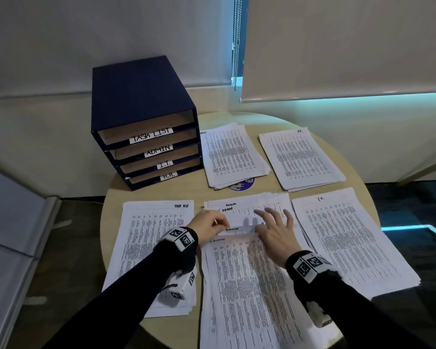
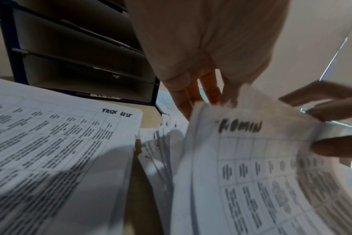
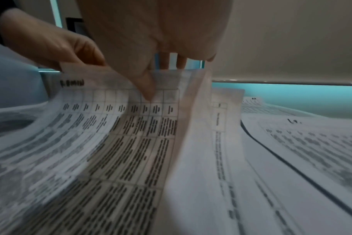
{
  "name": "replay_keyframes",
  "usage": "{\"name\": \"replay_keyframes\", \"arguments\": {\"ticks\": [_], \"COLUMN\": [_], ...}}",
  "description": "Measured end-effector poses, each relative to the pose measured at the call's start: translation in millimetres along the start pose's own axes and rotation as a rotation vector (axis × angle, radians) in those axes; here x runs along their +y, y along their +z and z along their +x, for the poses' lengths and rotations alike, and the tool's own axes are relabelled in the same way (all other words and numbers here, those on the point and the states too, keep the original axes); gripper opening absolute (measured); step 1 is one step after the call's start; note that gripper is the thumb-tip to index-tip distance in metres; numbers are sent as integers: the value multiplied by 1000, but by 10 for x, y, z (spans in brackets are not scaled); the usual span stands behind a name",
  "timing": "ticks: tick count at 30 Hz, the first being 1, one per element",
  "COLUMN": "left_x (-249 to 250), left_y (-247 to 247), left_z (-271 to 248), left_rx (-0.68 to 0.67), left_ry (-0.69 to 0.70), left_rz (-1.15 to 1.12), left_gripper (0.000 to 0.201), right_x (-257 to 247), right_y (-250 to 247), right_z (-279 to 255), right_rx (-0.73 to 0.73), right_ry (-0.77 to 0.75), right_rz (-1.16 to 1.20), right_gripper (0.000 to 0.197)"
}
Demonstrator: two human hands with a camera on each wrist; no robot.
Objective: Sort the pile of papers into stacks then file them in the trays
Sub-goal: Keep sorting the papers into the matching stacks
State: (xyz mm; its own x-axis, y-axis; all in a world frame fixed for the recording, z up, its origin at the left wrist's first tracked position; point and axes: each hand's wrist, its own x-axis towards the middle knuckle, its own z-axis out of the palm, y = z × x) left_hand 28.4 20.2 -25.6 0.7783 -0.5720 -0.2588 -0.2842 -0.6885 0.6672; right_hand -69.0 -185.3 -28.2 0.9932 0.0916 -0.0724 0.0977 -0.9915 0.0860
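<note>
A central pile of printed sheets (image 1: 244, 285) lies in front of me. Its top sheet (image 1: 237, 229), marked ADMIN, is curled up at the far edge. My left hand (image 1: 220, 224) pinches the sheet's far left corner. My right hand (image 1: 264, 222) holds the far edge, thumb (image 3: 147, 89) on the printed face and fingers straight behind it. The right wrist view shows the sheet (image 3: 120, 127) bowed upward. The blue tray unit (image 1: 144, 104) stands at the back left, with trays labelled TASK LIST, ADMIN, I.T. and H.R.
Sorted stacks surround the pile on the round table (image 1: 111, 195): TASK LIST stack (image 1: 156, 248) at left, I.T. stack (image 1: 350, 243) at right, ADMIN stack (image 1: 232, 154) and another stack (image 1: 300, 159) at the back. A blue disc (image 1: 244, 185) peeks from under the ADMIN stack.
</note>
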Motion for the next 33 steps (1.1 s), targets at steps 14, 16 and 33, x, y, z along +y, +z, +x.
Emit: {"name": "replay_keyframes", "arguments": {"ticks": [14, 16, 33], "left_x": [48, 51, 60], "left_y": [146, 174, 191], "left_z": [342, 289, 59], "left_rx": [245, 292, 273], "left_ry": [13, 97, -67], "left_rz": [356, 348, -214], "left_gripper": [22, 17, 13], "right_x": [68, 86, 98], "right_y": [171, 185, 236], "right_z": [-284, -294, -280], "right_rx": [32, 28, 138], "right_ry": [-13, -7, -19], "right_rz": [29, 28, 91], "right_gripper": [40, 40, 34]}}
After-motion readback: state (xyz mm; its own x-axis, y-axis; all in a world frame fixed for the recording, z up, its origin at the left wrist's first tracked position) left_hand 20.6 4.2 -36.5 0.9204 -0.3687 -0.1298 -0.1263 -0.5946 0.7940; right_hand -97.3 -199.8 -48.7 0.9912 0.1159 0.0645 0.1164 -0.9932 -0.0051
